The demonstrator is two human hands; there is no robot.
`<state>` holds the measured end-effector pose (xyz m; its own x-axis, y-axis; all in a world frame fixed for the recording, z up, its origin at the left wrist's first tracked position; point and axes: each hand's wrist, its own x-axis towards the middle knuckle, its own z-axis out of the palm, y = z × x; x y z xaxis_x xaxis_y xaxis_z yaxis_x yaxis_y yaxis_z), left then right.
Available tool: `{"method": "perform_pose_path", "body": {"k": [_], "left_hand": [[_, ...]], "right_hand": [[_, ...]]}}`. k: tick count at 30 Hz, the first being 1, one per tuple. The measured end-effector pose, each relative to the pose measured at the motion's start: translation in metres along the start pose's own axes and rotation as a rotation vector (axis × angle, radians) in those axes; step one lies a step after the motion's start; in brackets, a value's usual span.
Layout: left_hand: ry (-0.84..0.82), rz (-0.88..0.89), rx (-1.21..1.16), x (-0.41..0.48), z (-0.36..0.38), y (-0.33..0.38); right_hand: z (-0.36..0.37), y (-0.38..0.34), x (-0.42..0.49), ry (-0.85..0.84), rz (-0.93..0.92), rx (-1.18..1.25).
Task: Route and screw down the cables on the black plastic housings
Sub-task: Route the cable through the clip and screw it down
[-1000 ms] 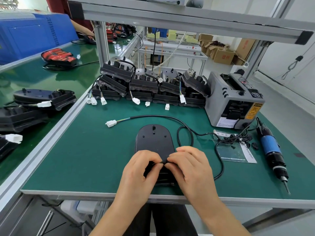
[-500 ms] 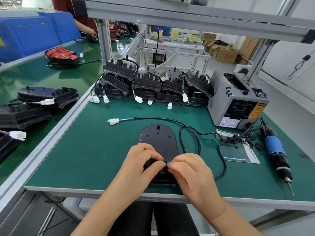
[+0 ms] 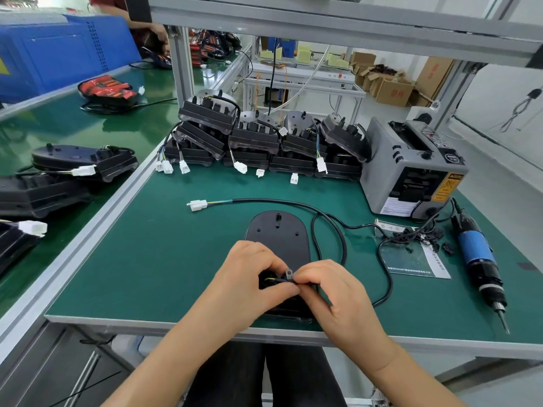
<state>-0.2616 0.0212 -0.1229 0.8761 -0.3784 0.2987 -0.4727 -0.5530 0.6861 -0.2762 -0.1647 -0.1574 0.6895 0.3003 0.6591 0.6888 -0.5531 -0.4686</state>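
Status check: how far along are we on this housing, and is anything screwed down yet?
Looks done: stacked housings at the back carry cables; their screws aren't visible. In hand: left hand and right hand pinch the cable and a small clamp at the near end of the housing. Left: the cable lies loose on the mat and the screwdriver lies unheld, so screwing appears not yet begun.

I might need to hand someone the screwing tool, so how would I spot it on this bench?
Find the grey tape dispenser at the far right of the green mat. In front of it, along the mat's right edge, lies the electric screwdriver. It alone has a blue barrel and a metal bit, unlike the small black clips beside it.
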Motion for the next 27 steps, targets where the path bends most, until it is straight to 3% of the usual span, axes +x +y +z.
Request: {"method": "perform_pose_path", "body": {"k": [16, 22, 27], "left_hand": [[-0.014, -0.002, -0.030, -0.007, -0.005, -0.004], [0.153, 0.350, 0.188, -0.010, -0.001, -0.012], [0.260, 0.469, 0.281, -0.014, 0.011, -0.020]], "right_hand": [[0.002, -0.004, -0.004, 0.021, -0.055, -0.108], [-0.001, -0.005, -0.002, -0.013, -0.030, -0.100], [-0.006, -0.008, 0.003, -0.038, 0.043, -0.049]]}}
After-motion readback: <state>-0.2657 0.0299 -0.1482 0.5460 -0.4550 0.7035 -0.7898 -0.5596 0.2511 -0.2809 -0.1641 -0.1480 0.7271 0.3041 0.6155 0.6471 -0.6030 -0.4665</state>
